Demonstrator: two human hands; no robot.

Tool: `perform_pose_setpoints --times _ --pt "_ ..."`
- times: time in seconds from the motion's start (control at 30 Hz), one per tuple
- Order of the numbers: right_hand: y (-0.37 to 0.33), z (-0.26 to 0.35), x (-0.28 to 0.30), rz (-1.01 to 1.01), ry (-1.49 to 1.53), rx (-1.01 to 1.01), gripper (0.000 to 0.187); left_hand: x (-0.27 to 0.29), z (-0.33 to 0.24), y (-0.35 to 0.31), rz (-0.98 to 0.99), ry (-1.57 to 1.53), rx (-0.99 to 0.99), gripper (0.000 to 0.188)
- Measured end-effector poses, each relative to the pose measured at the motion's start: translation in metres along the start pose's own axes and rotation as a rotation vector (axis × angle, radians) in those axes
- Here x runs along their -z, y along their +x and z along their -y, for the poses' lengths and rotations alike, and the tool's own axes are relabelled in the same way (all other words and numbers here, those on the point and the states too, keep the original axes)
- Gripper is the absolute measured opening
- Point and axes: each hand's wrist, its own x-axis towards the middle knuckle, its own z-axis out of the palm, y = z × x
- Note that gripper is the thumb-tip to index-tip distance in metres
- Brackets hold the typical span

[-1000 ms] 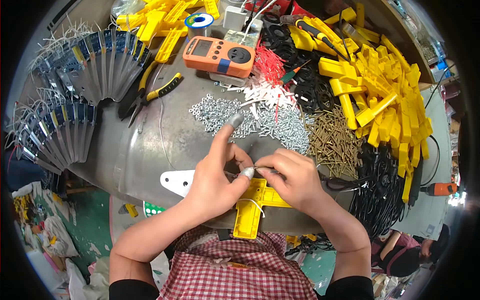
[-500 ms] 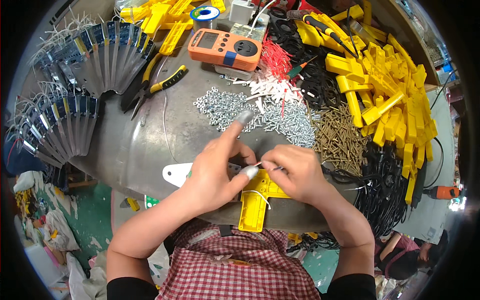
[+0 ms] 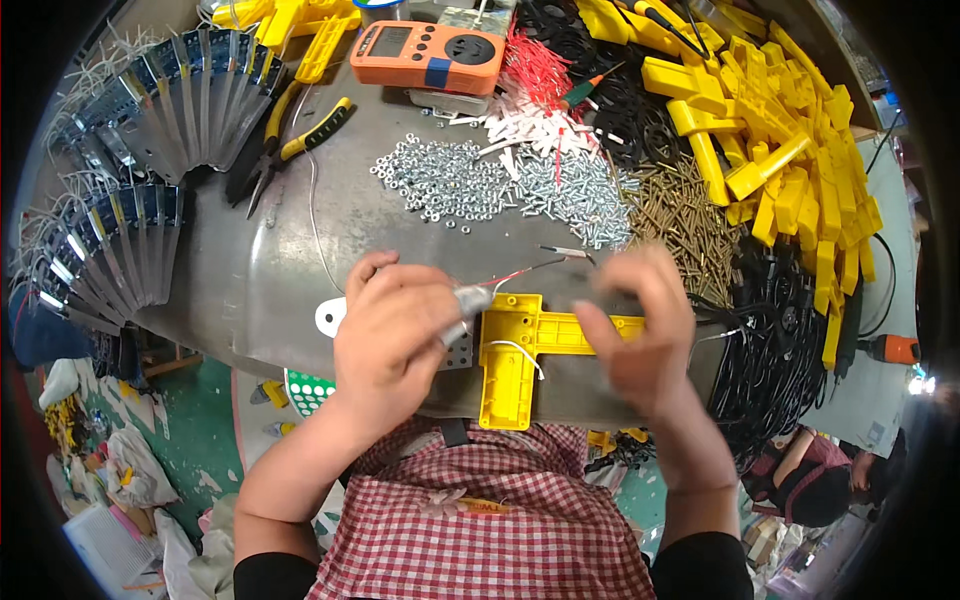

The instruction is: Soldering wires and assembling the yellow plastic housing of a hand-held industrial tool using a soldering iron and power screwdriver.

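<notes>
My left hand [image 3: 395,330] is closed, its grey-covered thumb and fingertip pinching a thin red-and-white wire [image 3: 510,273]. A dark wire with a bare-looking end [image 3: 565,252] runs from there toward the right. Beneath lies a yellow T-shaped plastic housing [image 3: 507,392], open side up, with a short white wire [image 3: 518,352] curved across it. Partly covered by the left hand is a flat plate [image 3: 328,317] with a rounded white end. Over the housing's right arm is my right hand [image 3: 645,330], blurred, thumb and fingers apart, with nothing visible in it.
Beyond the hands lie piles of nuts [image 3: 440,178], silver screws [image 3: 575,195] and brass screws [image 3: 685,225]. An orange multimeter [image 3: 428,58] stands behind. Yellow-handled pliers [image 3: 290,145] and fanned metal strips [image 3: 120,245] are left; yellow housings [image 3: 780,150] and black cables [image 3: 775,370] right.
My right hand has let go of the wire and moved right, its fingers spreading. My left hand has turned, its raised index finger lowered to pinch the wire. The whole view has shifted slightly.
</notes>
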Motion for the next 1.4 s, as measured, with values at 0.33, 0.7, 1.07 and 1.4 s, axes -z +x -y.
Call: perform_pose_setpoints --times 0.33,0.7,1.07,1.4 --pt "-0.030 0.031 -0.002 0.262 -0.039 -0.005 0.012 -0.016 -0.018 0.005 0.024 0.092 -0.189 0.028" --pt "-0.021 0.031 -0.005 0.219 0.125 -0.102 0.008 -0.021 -0.020 0.006 0.035 0.130 -0.208 0.022" --pt "-0.014 0.031 -0.001 0.273 0.184 -0.165 0.007 -0.027 -0.018 0.010 -0.034 0.052 -0.221 0.029" --pt "0.001 0.028 0.008 0.268 0.102 -0.081 0.005 -0.026 -0.018 0.010 -0.029 0.055 -0.209 0.024"
